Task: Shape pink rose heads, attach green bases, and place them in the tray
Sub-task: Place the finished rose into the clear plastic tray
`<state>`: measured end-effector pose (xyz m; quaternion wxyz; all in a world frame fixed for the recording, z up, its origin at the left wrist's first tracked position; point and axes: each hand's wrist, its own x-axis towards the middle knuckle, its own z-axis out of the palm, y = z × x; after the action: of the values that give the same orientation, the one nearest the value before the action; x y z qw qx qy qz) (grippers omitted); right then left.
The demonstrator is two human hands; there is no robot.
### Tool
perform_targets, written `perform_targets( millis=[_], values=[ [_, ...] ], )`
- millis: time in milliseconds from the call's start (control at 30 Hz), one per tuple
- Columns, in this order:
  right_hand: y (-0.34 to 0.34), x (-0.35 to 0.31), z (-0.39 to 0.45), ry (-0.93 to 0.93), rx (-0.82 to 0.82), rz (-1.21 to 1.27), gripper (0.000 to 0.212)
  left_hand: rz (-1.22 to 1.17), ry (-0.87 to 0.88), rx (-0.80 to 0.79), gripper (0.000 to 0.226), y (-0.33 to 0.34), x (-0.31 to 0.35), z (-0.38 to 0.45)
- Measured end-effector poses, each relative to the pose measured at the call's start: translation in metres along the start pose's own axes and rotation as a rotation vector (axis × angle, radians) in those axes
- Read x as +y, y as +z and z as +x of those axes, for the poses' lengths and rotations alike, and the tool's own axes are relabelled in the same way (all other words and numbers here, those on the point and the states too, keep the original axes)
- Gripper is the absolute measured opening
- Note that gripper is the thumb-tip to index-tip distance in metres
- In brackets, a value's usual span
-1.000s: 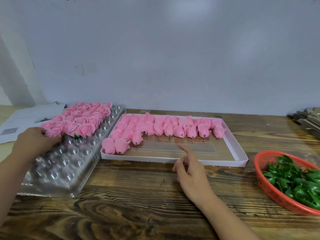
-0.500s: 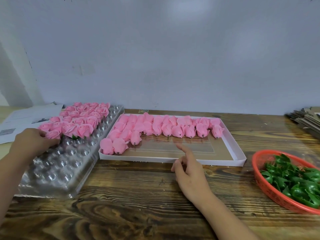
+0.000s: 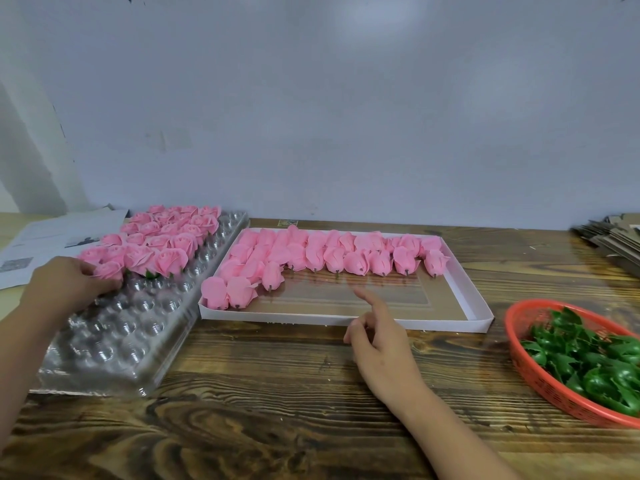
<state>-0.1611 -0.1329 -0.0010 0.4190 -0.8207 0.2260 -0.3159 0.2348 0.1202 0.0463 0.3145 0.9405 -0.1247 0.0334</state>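
So my left hand (image 3: 67, 289) is over at the clear plastic tray (image 3: 114, 341), fingers curled round a finished rose (image 3: 108, 270) at the near end of the filled rows, pretty sure I'm just seating it in its cup. My right hand (image 3: 381, 344) holds nothing, index finger sticking out and the rest loosely bent, hovering at the near edge of the white box (image 3: 479, 322). The next unshaped buds (image 3: 346, 259) lie just beyond that fingertip, a bit far and left of it, in a row running left to right, each one lying on its side with its little stem end pointing toward me. So the right hand is clearly the closer one for grabbing. The green bases (image 3: 588, 358) are in the red basket (image 3: 526, 368) off to the right. There's printed paper (image 3: 45, 237) at far left, but I can't read any of it.
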Motion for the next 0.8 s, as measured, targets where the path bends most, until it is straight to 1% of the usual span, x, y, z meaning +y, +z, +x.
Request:
perform_targets(
  millis=[167,367,467,533,633,667,767,800],
  values=[
    [0.0,0.0,0.0,0.002,-0.002,0.0,0.046,0.023,-0.003,0.006,0.037,-0.001,0.004,-0.004],
    [0.0,-0.002,0.0,0.006,-0.001,-0.001,0.047,0.011,0.006,-0.012,0.047,-0.008,0.017,-0.021],
    [0.0,-0.003,0.0,0.002,-0.009,0.001,0.047,0.024,0.034,-0.044,0.041,-0.013,0.024,-0.032],
    [-0.001,-0.003,-0.001,0.0,-0.01,0.003,0.046,0.034,0.043,-0.061,0.046,-0.014,0.025,-0.036],
    [-0.001,-0.004,-0.001,0.004,-0.01,0.011,0.045,0.06,0.051,-0.042,0.035,-0.016,0.024,-0.04],
    [-0.002,-0.004,-0.002,0.005,-0.011,0.013,0.045,0.079,0.042,-0.04,0.036,-0.016,0.023,-0.038],
    [-0.003,-0.004,-0.003,0.01,-0.011,0.014,0.045,0.15,-0.021,-0.057,0.063,-0.017,0.019,-0.033],
    [-0.003,-0.004,-0.004,0.01,-0.008,0.015,0.045,0.168,-0.038,-0.053,0.068,-0.017,0.018,-0.033]
  ],
)
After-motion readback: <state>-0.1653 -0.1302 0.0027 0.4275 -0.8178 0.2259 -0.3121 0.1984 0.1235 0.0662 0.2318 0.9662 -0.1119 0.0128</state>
